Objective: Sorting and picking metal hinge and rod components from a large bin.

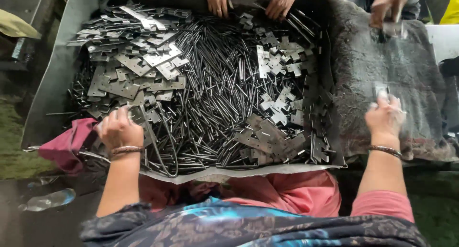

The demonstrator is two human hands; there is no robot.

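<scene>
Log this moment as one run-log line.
left hand: in metal plates at tray edge | right hand: holds small plate over grey cloth | pins: mid-tray | other people's hands: far side

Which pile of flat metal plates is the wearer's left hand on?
The near-left pile of long grey hinge plates. The left hand rests at its near edge; the other piles lie right of the pins.

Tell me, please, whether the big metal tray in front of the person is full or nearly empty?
Full: the tray is heaped almost wall to wall with thin metal pins and flat hinge plates; hardly any bare floor shows.
</scene>
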